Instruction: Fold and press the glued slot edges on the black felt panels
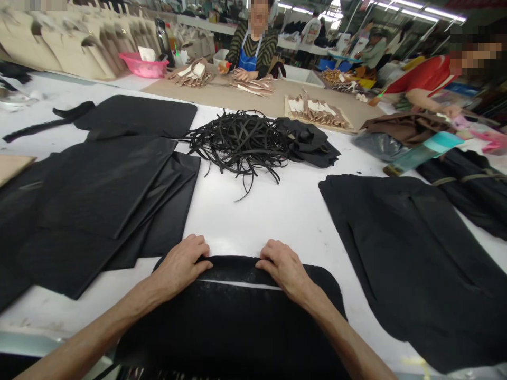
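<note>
A black fabric panel (233,322) lies on the white table (285,211) right in front of me. Its far edge is folded over into a narrow hem. My left hand (182,264) presses on the left part of that fold with fingers curled over the edge. A little to the right, my right hand (283,265) pinches the same folded edge. Both forearms rest over the panel.
A stack of black panels (103,195) lies to the left, another black panel (420,258) to the right. A tangle of black strips (241,140) and crumpled black cloth (309,141) sit beyond. Two people work at the far side, with tan pieces (317,111) and a pink basin (144,66).
</note>
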`<state>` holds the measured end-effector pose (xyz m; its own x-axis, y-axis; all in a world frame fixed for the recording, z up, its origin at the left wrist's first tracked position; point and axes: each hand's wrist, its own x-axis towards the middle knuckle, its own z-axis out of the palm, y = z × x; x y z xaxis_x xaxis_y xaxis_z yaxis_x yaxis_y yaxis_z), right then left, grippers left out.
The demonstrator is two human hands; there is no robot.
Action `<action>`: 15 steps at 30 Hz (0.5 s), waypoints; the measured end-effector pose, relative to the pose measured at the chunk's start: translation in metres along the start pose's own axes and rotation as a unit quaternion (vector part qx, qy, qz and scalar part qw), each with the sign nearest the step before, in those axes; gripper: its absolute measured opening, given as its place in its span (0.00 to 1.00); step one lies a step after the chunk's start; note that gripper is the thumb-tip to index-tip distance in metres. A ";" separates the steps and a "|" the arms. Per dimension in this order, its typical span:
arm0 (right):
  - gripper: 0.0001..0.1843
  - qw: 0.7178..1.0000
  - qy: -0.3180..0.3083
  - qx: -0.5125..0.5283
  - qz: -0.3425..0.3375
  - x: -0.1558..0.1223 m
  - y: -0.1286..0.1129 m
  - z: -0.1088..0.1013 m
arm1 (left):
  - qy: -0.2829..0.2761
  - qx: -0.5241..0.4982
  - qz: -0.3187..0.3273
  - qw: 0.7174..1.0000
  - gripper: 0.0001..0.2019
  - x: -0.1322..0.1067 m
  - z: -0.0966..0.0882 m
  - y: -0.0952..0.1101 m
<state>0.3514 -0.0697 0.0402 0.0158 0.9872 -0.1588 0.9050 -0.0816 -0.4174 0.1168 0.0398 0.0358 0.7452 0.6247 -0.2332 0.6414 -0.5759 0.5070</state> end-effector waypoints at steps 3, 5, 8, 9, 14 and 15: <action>0.08 1.000 0.008 0.021 0.017 0.005 0.001 -0.002 | 0.013 -0.033 0.011 0.999 0.07 0.004 0.003 -0.004; 0.09 0.999 0.002 0.033 0.017 0.005 0.004 -0.003 | 0.013 -0.027 0.013 0.999 0.07 0.005 0.006 -0.006; 0.08 0.997 -0.031 0.063 0.015 -0.004 0.017 -0.013 | 0.002 -0.011 -0.001 1.000 0.09 -0.001 0.006 -0.014; 0.07 0.996 -0.043 0.073 0.025 -0.010 0.024 -0.018 | -0.001 -0.012 -0.009 1.000 0.11 -0.004 0.005 -0.019; 0.10 0.982 -0.069 0.087 0.155 -0.049 0.066 -0.047 | -0.004 -0.044 -0.100 0.994 0.20 -0.025 -0.006 -0.060; 0.11 0.977 -0.069 0.093 0.182 -0.057 0.074 -0.050 | 0.000 -0.058 -0.125 0.990 0.20 -0.029 -0.007 -0.068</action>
<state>0.4387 -0.1250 0.0633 0.2523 0.8613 -0.4410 0.7577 -0.4593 -0.4636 0.0505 0.0647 0.0143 0.5657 0.7404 -0.3629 0.7806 -0.3390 0.5252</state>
